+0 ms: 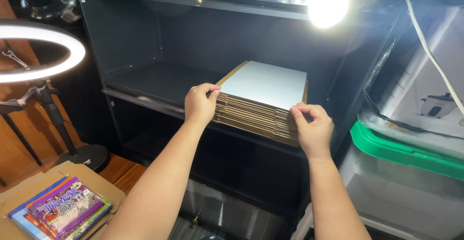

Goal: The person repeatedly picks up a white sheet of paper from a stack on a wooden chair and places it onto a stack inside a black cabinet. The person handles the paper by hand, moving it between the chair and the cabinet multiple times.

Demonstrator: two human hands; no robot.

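Cardboard, a stack of flat brown corrugated sheets with a white top face (261, 102), overhangs the front edge of the dark metal cabinet shelf (145, 83). The left hand (200, 103) and right hand (313, 128) pinch only its upper front corners, fingers closed; lower sheets could slide out and spill forward.

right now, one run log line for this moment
left hand: gripping stack of flat cardboard sheets, left edge | right hand: gripping its right front corner | stack: on dark shelf | nearby: ring light, colourful books
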